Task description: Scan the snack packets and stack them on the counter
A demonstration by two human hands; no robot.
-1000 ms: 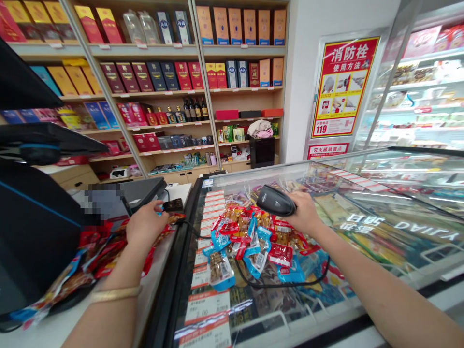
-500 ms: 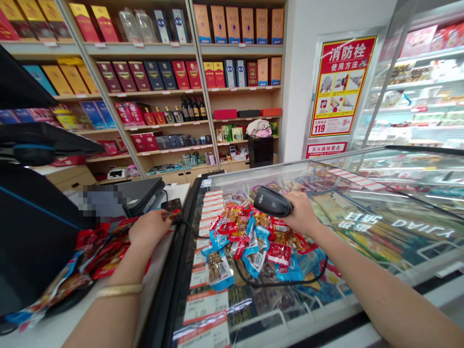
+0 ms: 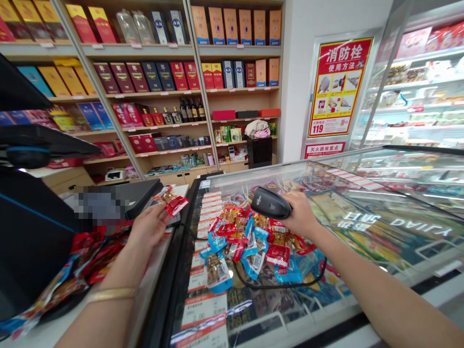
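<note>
My right hand (image 3: 300, 212) grips a black barcode scanner (image 3: 270, 203) above a heap of red and blue snack packets (image 3: 250, 244) on the glass lid of a chest freezer (image 3: 362, 227). The scanner's black cable (image 3: 282, 285) loops across the glass. My left hand (image 3: 150, 227) holds up a small red snack packet (image 3: 172, 200) over the counter, beside a pile of red packets (image 3: 94, 253). A gold bangle (image 3: 112, 293) is on my left wrist.
A black register screen (image 3: 32, 232) stands at the left and a dark device (image 3: 139, 193) lies behind the left hand. Shelves of boxed goods and bottles (image 3: 163, 77) fill the back wall. A red fire-hydrant poster (image 3: 339, 87) and a chilled display (image 3: 416, 82) are at right.
My left hand has lifted a red snack packet off the counter and turned palm up. The right hand with the scanner has stayed almost still.
</note>
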